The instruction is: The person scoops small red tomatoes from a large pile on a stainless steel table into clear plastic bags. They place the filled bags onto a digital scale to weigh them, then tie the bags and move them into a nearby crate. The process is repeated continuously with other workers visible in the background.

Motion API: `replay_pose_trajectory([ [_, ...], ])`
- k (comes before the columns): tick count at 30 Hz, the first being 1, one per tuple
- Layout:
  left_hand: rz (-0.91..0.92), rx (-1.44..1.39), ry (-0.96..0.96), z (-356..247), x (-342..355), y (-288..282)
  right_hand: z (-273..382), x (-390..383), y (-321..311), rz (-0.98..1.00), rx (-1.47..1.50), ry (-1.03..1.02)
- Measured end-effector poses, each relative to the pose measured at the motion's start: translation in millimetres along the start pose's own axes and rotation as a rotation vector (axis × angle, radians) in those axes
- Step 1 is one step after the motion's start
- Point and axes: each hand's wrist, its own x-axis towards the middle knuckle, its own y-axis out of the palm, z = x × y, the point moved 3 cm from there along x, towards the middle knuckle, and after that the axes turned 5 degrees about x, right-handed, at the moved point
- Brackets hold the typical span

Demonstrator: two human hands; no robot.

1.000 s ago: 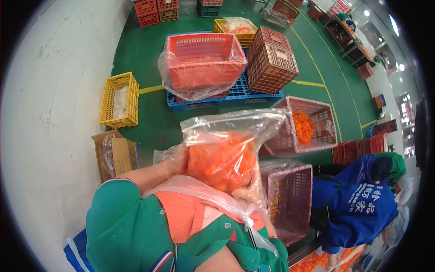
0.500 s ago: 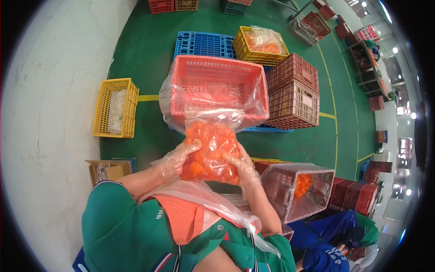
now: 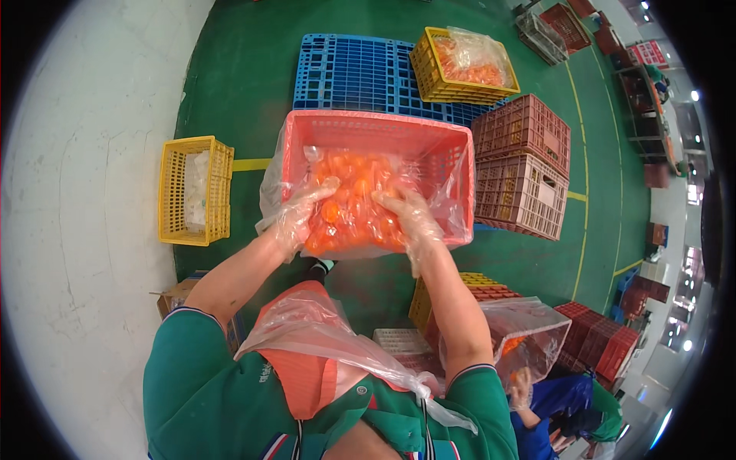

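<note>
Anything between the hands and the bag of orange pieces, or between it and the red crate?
Only clear gloves separate left hand and right hand from the bag. Nothing visible blocks the red crate; its clear liner hangs over the rim.

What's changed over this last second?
The clear bag of orange pieces moved forward, away from the person's body, to over the pink crate. Left hand and right hand still hold it. The wall-side yellow crate and blue pallet stayed put.

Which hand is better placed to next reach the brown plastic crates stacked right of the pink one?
Probably your right hand: it holds the right side of the clear plastic bag of orange pieces, nearer those crates. Your left hand holds the farther side. Both are occupied.
</note>
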Motion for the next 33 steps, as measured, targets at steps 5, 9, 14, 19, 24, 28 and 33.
replay_pose_trajectory([
  [5, -0.496, 1.032, -0.044, -6, 54, -53, -110, 114, -18, -0.034, -0.329, -0.328],
  [9, -0.524, 1.569, 0.120, 64, 98, -156, -115, 88, -8, -0.115, -0.939, -0.206],
  [14, -0.486, 1.691, 0.020, 56, 70, -74, -97, -13, -42, -0.398, -0.543, -0.806],
  [19, -0.230, 1.218, 0.369, 75, 58, -66, -157, -130, -99, -0.582, 0.176, -0.344],
  [24, -0.065, 1.081, 0.058, 103, 9, 5, -261, -250, -119, -0.835, 0.419, -0.284],
  [28, 0.121, 1.226, -0.078, 186, -57, 77, -356, -330, -94, -1.005, 0.729, -0.403],
  [33, 0.609, 1.374, -0.258, 330, -110, 116, -468, -414, -41, -1.220, 0.999, -0.413],
])
